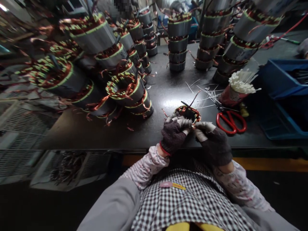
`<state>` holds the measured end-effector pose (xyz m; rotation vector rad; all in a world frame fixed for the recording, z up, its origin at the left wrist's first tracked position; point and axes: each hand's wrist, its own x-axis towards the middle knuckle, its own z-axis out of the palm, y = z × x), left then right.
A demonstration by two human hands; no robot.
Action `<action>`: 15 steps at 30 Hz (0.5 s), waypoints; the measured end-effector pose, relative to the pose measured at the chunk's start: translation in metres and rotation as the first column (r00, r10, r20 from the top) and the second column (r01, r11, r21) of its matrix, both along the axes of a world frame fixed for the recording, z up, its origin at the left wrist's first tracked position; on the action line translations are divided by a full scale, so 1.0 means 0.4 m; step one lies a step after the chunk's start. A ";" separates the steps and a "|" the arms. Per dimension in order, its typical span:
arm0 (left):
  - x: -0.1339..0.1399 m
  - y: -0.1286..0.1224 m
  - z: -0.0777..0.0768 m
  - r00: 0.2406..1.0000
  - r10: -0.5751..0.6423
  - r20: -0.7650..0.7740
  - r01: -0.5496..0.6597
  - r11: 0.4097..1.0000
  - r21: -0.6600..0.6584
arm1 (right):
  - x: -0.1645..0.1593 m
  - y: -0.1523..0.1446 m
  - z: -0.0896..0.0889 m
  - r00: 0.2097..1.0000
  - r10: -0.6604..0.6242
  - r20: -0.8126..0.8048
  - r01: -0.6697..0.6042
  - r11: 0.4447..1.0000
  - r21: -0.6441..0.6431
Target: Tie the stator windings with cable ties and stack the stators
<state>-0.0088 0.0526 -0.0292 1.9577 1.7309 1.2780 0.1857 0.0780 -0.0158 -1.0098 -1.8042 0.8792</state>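
Note:
A motor stator (pixel 197 113) with copper windings stands on the dark table close to its front edge. Dark gloves with pale wrapped fingertips cover both hands. My left hand (pixel 175 131) curls over the stator's near left rim, its thumb and fingers pinched at a short copper wire (pixel 193 126). From the right, my right hand (pixel 211 138) pinches the same wire between thumb and forefinger. A dark lead and a thin copper wire end (pixel 194 98) stick up from the stator's far side. The hands hide most of its near side.
Stacked stators (pixel 130 93) crowd the left, and more stacks (pixel 178 45) stand at the back. Red-handled scissors (pixel 231 122), loose white ties (pixel 211 96) and a cup of white sticks (pixel 233 93) lie to the right, beside blue bins (pixel 286 93).

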 end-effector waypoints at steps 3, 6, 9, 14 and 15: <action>-0.001 -0.004 0.008 1.000 -0.021 0.021 0.021 1.000 0.006 | 0.002 0.013 -0.015 0.996 0.022 0.081 -0.027 0.998 0.052; -0.004 -0.010 0.020 0.998 -0.054 0.028 0.053 0.999 0.004 | 0.003 0.027 -0.019 0.989 -0.030 0.144 -0.009 0.965 0.263; -0.005 -0.012 0.028 0.998 -0.057 0.028 0.057 0.998 0.020 | 0.003 0.034 0.007 0.984 -0.030 0.175 -0.051 0.895 0.443; -0.003 -0.005 0.022 0.998 -0.063 -0.022 0.064 0.997 0.038 | 0.010 0.021 0.051 0.997 0.081 -0.020 -0.069 0.934 0.350; -0.004 -0.004 0.019 0.997 -0.057 -0.044 0.059 0.997 0.039 | 0.013 0.015 0.047 0.993 0.099 -0.066 -0.077 0.957 0.281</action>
